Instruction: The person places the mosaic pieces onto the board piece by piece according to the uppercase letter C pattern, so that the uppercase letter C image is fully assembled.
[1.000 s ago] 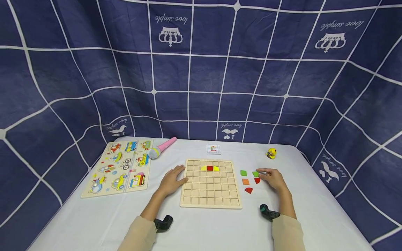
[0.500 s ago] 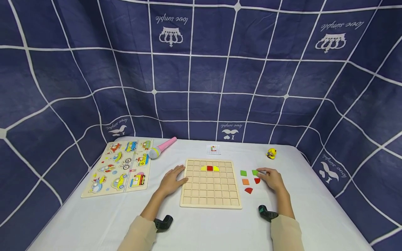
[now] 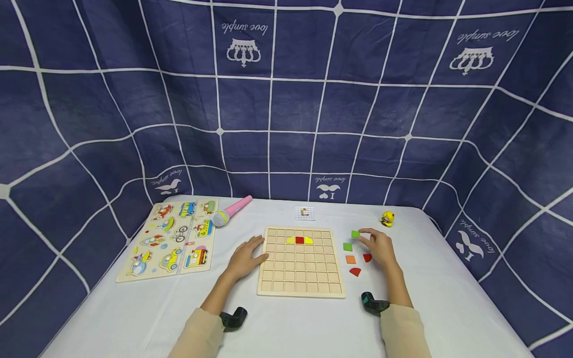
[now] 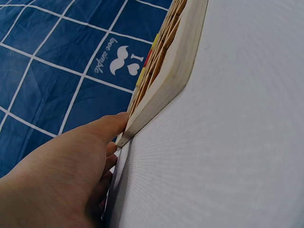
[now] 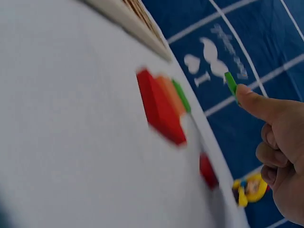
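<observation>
My right hand (image 3: 379,245) pinches a green square tile (image 3: 355,234) between thumb and fingertips, to the right of the wooden grid board (image 3: 295,276). In the right wrist view the same green tile (image 5: 231,83) is seen edge-on above the table. A second green tile (image 3: 347,247), an orange square tile (image 3: 350,259) and two red quarter-circle tiles, one red tile (image 3: 355,272) nearer me, lie below the hand. My left hand (image 3: 243,258) rests at the board's left edge, its thumb (image 4: 116,124) on the rim. Near the board's far side sit a red square (image 3: 299,240) and two yellow quarter-circles.
A pattern card (image 3: 304,213) lies beyond the board. On the left are a vehicle puzzle board (image 3: 156,248) and a pink toy microphone (image 3: 238,205). A small yellow figurine (image 3: 387,219) stands at the back right. A blue curtain (image 3: 304,104) surrounds the table.
My right hand has picked up the upper-right green tile and carried it up and to the left. The left hand has stayed at the board's edge.
</observation>
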`<action>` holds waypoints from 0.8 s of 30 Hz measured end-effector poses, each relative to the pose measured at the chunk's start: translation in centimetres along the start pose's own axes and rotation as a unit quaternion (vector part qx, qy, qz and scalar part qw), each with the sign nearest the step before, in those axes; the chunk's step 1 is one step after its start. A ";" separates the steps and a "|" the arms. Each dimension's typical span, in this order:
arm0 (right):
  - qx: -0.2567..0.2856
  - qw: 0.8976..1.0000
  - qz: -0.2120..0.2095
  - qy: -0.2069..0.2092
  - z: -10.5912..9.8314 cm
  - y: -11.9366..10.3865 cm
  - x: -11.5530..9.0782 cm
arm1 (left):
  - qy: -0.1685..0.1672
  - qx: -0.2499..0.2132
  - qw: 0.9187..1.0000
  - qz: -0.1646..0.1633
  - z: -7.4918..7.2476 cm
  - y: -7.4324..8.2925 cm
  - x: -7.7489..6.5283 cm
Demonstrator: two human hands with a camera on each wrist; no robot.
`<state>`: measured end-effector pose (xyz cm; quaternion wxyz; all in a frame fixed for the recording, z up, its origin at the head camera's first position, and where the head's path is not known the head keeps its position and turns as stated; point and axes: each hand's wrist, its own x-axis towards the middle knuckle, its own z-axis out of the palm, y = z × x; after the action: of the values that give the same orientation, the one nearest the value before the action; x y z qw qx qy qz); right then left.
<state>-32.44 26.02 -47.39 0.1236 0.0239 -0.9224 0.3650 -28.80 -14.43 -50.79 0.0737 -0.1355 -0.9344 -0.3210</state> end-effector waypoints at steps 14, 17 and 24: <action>0.035 0.993 -0.115 -0.018 5.3 -8.9 -0.2 | 0.004 0.003 1.000 0.006 -0.1 -0.1 0.0; 0.043 0.990 -0.130 -0.031 6.6 -9.9 -0.5 | 0.004 0.005 1.000 0.000 -0.1 -0.1 0.1; 0.032 0.982 -0.176 -0.053 9.4 -10.7 -1.0 | 0.000 -0.004 1.000 0.002 -0.1 0.1 0.0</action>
<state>-32.03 11.71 -47.09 0.1359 0.2090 -0.8971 0.3648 -28.77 -14.39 -50.63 0.0736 -0.1375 -0.9328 -0.3250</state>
